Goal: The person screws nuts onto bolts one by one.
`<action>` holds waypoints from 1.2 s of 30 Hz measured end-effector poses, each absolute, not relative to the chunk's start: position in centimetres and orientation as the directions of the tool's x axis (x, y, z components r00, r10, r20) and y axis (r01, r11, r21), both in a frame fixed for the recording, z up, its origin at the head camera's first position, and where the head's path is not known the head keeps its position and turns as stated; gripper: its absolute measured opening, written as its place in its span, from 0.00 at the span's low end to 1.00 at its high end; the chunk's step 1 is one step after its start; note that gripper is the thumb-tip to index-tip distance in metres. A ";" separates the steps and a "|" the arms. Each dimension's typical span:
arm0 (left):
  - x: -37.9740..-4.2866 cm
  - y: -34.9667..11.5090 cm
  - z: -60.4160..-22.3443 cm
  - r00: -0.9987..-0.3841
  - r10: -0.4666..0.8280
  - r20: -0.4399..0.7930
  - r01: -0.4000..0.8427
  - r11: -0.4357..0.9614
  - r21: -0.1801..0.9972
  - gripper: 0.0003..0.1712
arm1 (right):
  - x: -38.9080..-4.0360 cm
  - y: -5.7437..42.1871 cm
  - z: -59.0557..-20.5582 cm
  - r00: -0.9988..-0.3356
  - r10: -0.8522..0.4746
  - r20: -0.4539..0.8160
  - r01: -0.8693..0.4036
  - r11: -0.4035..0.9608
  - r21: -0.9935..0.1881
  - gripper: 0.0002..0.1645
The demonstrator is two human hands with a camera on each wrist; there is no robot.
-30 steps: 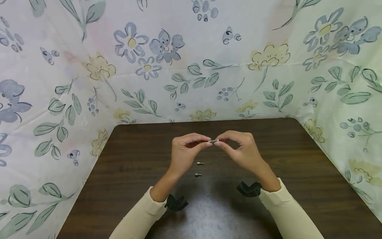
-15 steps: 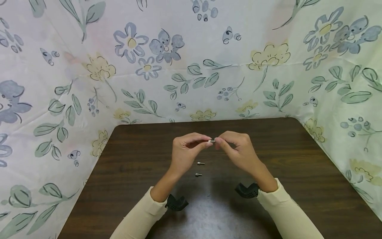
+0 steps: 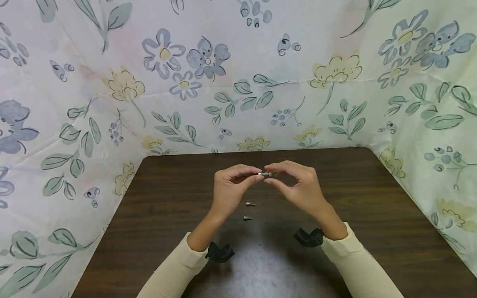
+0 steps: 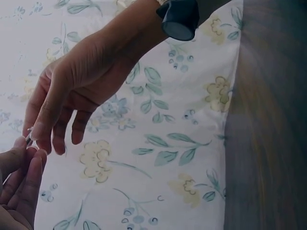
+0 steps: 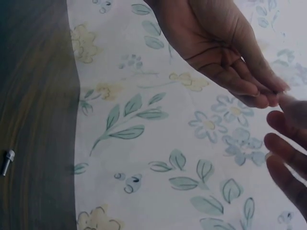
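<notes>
In the head view a small silver bolt (image 3: 265, 174) lies level above the table, its head toward the right. My left hand (image 3: 232, 184) pinches its left end between thumb and index finger, hiding that end. Around the bolt's head, the thumb and index finger of my right hand (image 3: 298, 186) are spread, with a gap on either side. The left wrist view has my right hand (image 4: 76, 81) reaching in from above and my left hand (image 4: 19, 179) at the lower left. In the right wrist view the left hand (image 5: 216, 52) meets the right hand (image 5: 290, 143) at the edge.
Two more silver bolts, one farther (image 3: 250, 204) and one nearer (image 3: 247, 218), lie on the dark wooden table (image 3: 167, 231) below the hands. Floral cloth (image 3: 238, 74) hangs behind and beside the table. Black wrist cameras, left (image 3: 220, 253) and right (image 3: 310, 237), hang under the wrists.
My right thumb and index finger closed over the bolt's head half a second ago and are now spread apart around it. The left hand keeps its pinch almost in place.
</notes>
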State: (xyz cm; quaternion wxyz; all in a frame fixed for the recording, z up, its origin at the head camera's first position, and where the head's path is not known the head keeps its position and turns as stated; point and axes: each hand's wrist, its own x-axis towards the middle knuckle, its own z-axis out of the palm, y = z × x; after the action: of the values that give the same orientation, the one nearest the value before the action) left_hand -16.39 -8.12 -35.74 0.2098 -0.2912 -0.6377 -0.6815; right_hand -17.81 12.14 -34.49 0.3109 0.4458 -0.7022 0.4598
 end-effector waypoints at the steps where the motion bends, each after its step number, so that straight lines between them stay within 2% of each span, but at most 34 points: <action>1: -16.4 -8.1 -35.7 -0.745 0.087 0.661 0.654 -0.101 0.750 0.07 | -17.8 12.1 -34.4 -0.399 -0.335 0.854 -0.916 0.176 -0.360 0.26; 10: -16.2 -8.2 -35.8 -0.747 0.097 0.657 0.648 -0.110 0.753 0.07 | -17.9 12.3 -34.5 -0.380 -0.324 0.866 -0.925 0.154 -0.348 0.20; 20: -16.1 -8.1 -35.7 -0.752 0.113 0.650 0.639 -0.117 0.760 0.07 | -17.9 12.4 -34.6 -0.413 -0.329 0.849 -0.911 0.158 -0.381 0.11; 26: -15.9 -8.0 -35.6 -0.746 0.121 0.655 0.646 -0.107 0.756 0.07 | -17.8 12.3 -34.7 -0.434 -0.326 0.840 -0.901 0.152 -0.407 0.01; 30: -15.8 -7.9 -35.6 -0.740 0.126 0.661 0.654 -0.098 0.751 0.07 | -17.8 12.2 -34.7 -0.441 -0.325 0.837 -0.897 0.133 -0.421 0.07; 36: -15.8 -7.9 -35.5 -0.734 0.125 0.667 0.660 -0.101 0.745 0.07 | -17.7 12.3 -34.7 -0.473 -0.334 0.815 -0.880 0.142 -0.453 0.07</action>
State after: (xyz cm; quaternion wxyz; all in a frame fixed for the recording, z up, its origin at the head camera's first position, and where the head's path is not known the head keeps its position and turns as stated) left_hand -15.82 -7.92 -35.51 0.1980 -0.3061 -0.6407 -0.6757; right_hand -17.70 12.32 -34.69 0.2772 0.4319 -0.7028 0.4926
